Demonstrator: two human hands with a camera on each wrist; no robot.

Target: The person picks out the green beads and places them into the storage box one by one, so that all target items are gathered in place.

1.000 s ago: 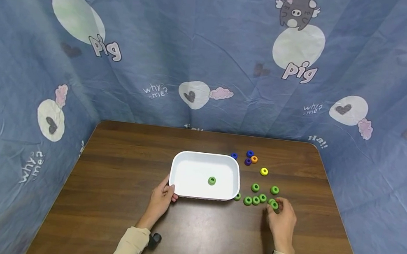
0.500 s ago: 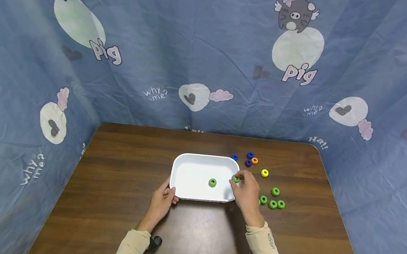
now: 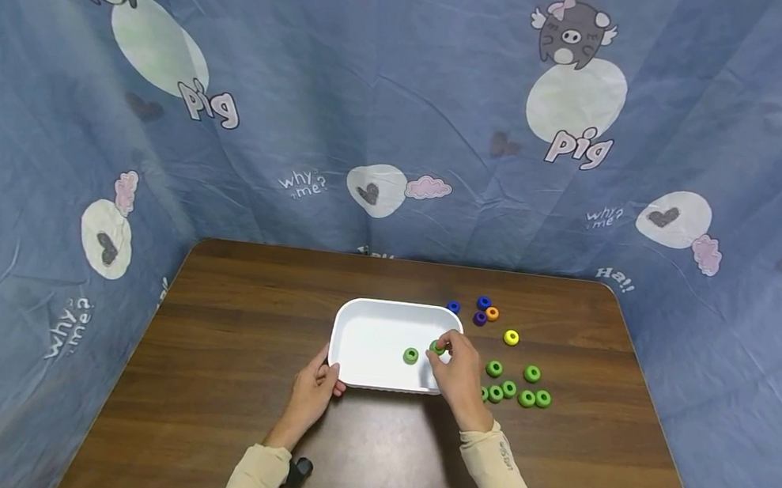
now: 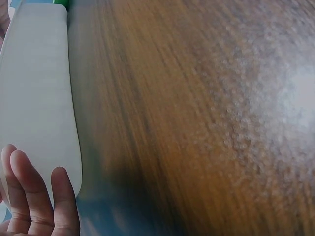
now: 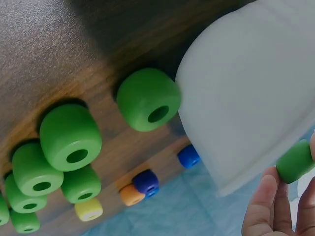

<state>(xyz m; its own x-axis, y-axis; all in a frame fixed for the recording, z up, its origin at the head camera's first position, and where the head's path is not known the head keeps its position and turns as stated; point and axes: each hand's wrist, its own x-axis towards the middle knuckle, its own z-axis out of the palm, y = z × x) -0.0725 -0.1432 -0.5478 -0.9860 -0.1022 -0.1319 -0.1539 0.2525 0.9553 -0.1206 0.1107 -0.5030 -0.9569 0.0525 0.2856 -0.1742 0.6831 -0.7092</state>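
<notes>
Wooden table (image 3: 204, 383): loose beads (image 3: 531, 374) right of white tray (image 3: 370, 341). Left hand (image 3: 313, 390) grips tray; right hand (image 3: 460, 372), partly blocking tray, pinches green bead (image 5: 294, 161).

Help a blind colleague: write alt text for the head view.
A right hand pinches a green ring-shaped bead over a white rectangular tray; the left hand holds the tray's corner. More green beads lie on the brown wood-grain table.

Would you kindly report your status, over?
Right hand pinching green ring-shaped bead over white rectangular tray; left hand holding tray's corner; another green bead inside; nothing visibly blocking.
</notes>
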